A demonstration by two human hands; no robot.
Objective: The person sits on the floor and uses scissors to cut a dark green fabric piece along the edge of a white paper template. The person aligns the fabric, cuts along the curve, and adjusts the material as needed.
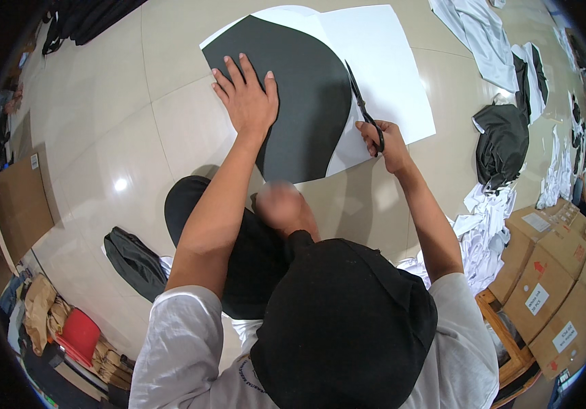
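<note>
A dark grey sheet with a curved outline lies on the floor, on top of a larger white sheet. Pressed flat on the grey sheet's left part is my left hand, fingers spread, holding nothing. My right hand grips the black handles of a pair of scissors. Their blades point away from me along the right curved edge of the grey sheet, over the white one. Whether the blades are parted is hard to make out.
Cardboard boxes are stacked at the right, beside a wooden frame. White cloth scraps and a black cloth bundle lie near them. To the left are a folded dark cloth, a cardboard panel and a red item.
</note>
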